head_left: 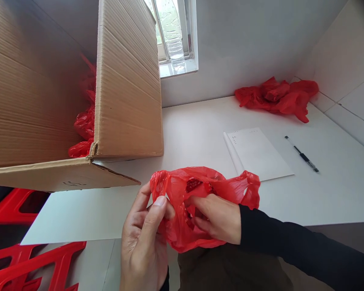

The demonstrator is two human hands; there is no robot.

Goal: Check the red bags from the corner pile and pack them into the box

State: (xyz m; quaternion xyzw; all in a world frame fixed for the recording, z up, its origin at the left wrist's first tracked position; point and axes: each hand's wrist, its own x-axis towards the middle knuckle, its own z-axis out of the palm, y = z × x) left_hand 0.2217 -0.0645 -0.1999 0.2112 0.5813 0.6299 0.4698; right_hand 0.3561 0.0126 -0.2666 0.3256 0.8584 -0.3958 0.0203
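Note:
A thin red plastic bag (200, 178) hangs open at the table's front edge, low in the middle of the view. My left hand (147, 230) pinches its left handle between thumb and fingers. My right hand (216, 214) reaches down into the bag's mouth, with its fingertips hidden by the plastic. Dark printed items (195, 185) show partly inside the bag; what they are cannot be made out. The bag's right handle stands loose beside my right wrist.
A large open cardboard box (129, 89) with red bags (86, 121) inside stands left. Crumpled red bags (279, 97), a notepad (261, 153) and a pen (303, 155) lie on the white table (191, 133). Red stools (57, 262) are lower left; a bottle (176, 48) stands by the window.

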